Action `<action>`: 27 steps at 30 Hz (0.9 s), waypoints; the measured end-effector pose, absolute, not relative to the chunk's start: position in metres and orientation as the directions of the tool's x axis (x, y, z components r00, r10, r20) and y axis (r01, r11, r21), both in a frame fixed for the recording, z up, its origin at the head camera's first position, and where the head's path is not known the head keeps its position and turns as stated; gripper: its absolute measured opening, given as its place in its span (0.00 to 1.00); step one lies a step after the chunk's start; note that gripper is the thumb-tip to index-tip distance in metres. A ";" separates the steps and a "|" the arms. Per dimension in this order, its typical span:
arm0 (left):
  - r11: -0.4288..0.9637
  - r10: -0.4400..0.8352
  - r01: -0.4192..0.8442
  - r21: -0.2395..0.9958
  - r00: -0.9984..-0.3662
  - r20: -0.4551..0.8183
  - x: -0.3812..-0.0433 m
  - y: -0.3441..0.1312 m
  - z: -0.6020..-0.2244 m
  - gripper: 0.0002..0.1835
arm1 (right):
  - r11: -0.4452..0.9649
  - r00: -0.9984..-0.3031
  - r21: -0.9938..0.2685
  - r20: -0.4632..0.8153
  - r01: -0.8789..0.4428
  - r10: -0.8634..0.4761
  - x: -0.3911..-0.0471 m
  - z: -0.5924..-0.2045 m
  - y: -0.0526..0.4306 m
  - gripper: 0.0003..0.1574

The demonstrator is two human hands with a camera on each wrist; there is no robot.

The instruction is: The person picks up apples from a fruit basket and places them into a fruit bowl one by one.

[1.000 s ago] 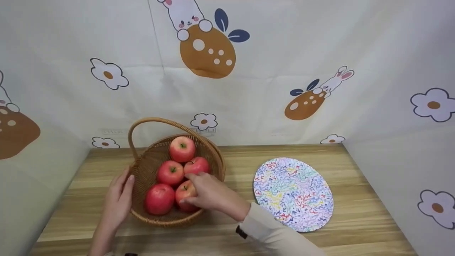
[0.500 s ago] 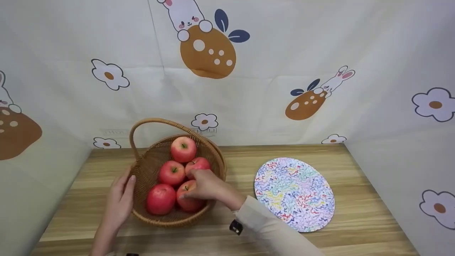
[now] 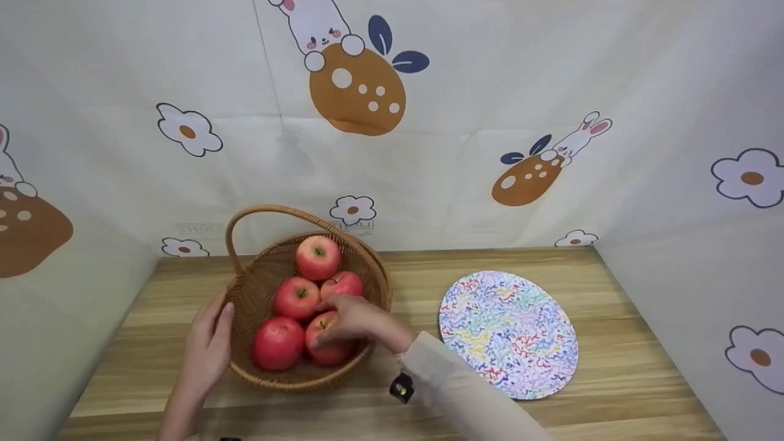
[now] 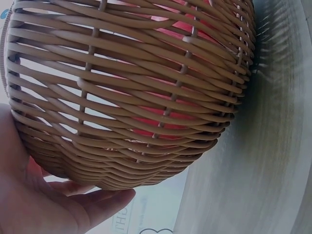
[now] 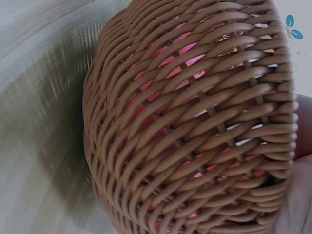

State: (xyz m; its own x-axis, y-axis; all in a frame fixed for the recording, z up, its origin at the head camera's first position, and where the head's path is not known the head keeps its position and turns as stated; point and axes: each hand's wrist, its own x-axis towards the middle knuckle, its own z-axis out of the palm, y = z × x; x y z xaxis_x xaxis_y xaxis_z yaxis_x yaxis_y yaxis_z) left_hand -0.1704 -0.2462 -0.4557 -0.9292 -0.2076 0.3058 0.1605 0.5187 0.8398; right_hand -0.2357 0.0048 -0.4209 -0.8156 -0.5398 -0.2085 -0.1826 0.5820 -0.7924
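Observation:
In the head view, a brown wicker basket (image 3: 254, 294) with a hooped handle stands left of centre, with several red apples inside. My left hand (image 3: 207, 352) holds its left rim, thumb over the edge. My right hand (image 3: 361, 321) reaches over the basket's right side, thumb and fingers around the front right apple (image 3: 334, 355), partly covering it. The left wrist view shows my left hand (image 4: 41, 195) against the woven wall (image 4: 112, 107). Only a bit of my right hand (image 5: 297, 195) shows past the basket (image 5: 195, 126) in the right wrist view.
A round mat (image 3: 508, 334) with a multicoloured squiggle pattern lies on the wood-grain table (image 3: 618, 367), right of the basket. Pale cloth (image 3: 441, 159) printed with rabbits and flowers closes off the back and both sides.
The right hand has closed in around the front right apple, its wrist turning slightly. The left hand keeps its place at the basket rim. The apples stay in the basket.

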 end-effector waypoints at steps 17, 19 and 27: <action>0.508 -0.208 0.168 0.845 -0.928 0.309 -0.169 -0.245 -0.454 0.26 | 0.639 -0.823 -0.758 -0.278 -0.129 -0.496 -0.236 -0.427 -0.001 0.37; 0.510 -0.209 0.168 0.844 -0.927 0.310 -0.169 -0.245 -0.455 0.26 | 0.643 -0.823 -0.752 -0.269 -0.145 -0.500 -0.235 -0.427 -0.001 0.37; 0.513 -0.215 0.166 0.842 -0.925 0.313 -0.169 -0.245 -0.456 0.26 | 0.661 -0.821 -0.714 -0.222 -0.231 -0.526 -0.234 -0.424 0.000 0.39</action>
